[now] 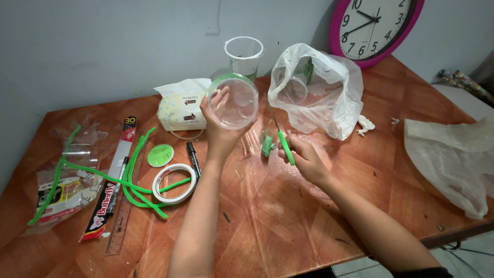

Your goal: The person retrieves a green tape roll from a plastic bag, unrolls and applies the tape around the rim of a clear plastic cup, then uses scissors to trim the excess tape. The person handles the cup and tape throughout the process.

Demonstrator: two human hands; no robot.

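My left hand (pixel 220 133) holds up a clear plastic cup (pixel 233 101) with a green band round its rim, its open mouth turned toward me. My right hand (pixel 303 157) rests on the wooden table (pixel 288 221) and grips scissors (pixel 283 141) with green handles, blades pointing away. A small green scrap (pixel 267 145) lies on the table just left of the scissors, between my two hands.
A second clear cup (pixel 244 54) and a tissue pack (pixel 181 109) stand behind. A white plastic bag (pixel 319 87) sits at back, another bag (pixel 453 159) at right, a pink clock (pixel 378 28) against the wall. Tape roll (pixel 174 183), black marker (pixel 193 158), green pipe cleaners (pixel 135 180) and a ruler (pixel 119 226) lie left.
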